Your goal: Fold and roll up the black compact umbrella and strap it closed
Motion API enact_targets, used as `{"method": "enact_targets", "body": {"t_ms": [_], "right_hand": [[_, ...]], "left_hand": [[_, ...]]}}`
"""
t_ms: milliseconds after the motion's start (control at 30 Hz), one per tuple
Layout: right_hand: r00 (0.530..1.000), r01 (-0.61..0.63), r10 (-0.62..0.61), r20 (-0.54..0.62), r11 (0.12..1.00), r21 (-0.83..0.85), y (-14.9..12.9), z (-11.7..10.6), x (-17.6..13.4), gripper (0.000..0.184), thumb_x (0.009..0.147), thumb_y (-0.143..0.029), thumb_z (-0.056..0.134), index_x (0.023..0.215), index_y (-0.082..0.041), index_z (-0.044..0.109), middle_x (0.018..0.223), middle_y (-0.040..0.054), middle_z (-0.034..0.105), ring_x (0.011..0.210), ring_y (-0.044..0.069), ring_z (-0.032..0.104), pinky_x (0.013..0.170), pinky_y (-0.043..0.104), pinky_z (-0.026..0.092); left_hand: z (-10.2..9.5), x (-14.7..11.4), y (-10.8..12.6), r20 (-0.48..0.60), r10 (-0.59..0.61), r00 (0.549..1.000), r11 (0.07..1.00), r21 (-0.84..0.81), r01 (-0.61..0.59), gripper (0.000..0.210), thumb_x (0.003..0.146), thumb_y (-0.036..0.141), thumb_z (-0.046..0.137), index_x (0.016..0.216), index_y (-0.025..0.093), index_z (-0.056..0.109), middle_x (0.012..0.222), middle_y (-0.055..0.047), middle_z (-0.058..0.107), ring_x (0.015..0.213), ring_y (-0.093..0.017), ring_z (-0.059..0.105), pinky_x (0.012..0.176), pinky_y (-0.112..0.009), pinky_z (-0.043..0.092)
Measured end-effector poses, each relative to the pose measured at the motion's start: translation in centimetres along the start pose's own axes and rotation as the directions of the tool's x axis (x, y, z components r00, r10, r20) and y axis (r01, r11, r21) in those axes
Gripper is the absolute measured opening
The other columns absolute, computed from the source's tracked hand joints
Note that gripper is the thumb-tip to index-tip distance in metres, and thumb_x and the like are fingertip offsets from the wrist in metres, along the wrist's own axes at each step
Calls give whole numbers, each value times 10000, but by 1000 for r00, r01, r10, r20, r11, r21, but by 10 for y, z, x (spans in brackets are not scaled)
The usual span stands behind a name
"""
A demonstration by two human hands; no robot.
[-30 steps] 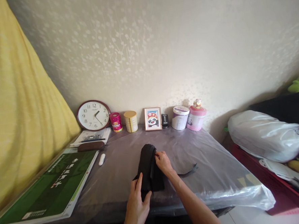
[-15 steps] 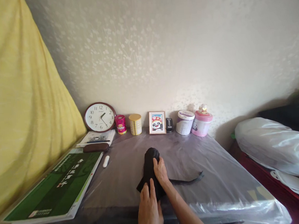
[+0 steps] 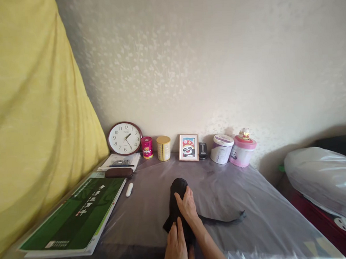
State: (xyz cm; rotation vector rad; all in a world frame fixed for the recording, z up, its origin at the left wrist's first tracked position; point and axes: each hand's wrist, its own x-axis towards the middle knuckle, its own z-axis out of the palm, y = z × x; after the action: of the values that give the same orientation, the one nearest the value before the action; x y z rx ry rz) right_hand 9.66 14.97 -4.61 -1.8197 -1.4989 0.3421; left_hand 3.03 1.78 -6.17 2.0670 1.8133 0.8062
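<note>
A black rolled fabric bundle [image 3: 175,199] with a rounded far end lies on the table, pointing away from me. From its right side a thin black strap [image 3: 222,221] trails across the tabletop. My right hand [image 3: 188,204] wraps over the bundle's upper right side, thumb on top and fingers along the far side. Closer to me, my left hand [image 3: 177,244] grips the near end, its fingers resting on the fabric. The hands and forearm cover part of the bundle's near end.
A plastic-covered table [image 3: 143,221] bears a green book [image 3: 75,213], a brown case [image 3: 118,172] and a white stick-like object [image 3: 129,189]. Along the wall stand a clock [image 3: 124,138], a yellow-lidded can [image 3: 164,148], a picture frame [image 3: 188,147] and tubs [image 3: 222,149]. A plastic bag [image 3: 325,171] lies right.
The view has shifted slightly, so everything sits a little lower and to the right. My right hand has its thumb spread more across the bundle's top. Both hands stay on it.
</note>
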Motion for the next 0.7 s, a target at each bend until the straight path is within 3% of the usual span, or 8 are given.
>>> {"method": "enact_targets", "body": {"t_ms": [267,700], "right_hand": [[999,31,-32,-27,997,-70,-5,3,-1,618,784,-318,467,1257,67,368,1279,310,434,1217,350,423,968,432,377],[990,-52,68,124,990,-133,-31,-20,-7,677,761,-300,498,1315,48,323,1353,286,364,1234,346,403,978,411,354]], "left_hand": [[-7,4,6,130,-73,989,994,91,62,714,693,84,430,1374,58,217,1373,-169,394,1262,-262,378,1029,-339,325],[-21,5,17,201,-87,976,990,123,63,707,704,80,423,1370,19,193,1378,-215,371,1257,-291,384,1018,-365,340]]}}
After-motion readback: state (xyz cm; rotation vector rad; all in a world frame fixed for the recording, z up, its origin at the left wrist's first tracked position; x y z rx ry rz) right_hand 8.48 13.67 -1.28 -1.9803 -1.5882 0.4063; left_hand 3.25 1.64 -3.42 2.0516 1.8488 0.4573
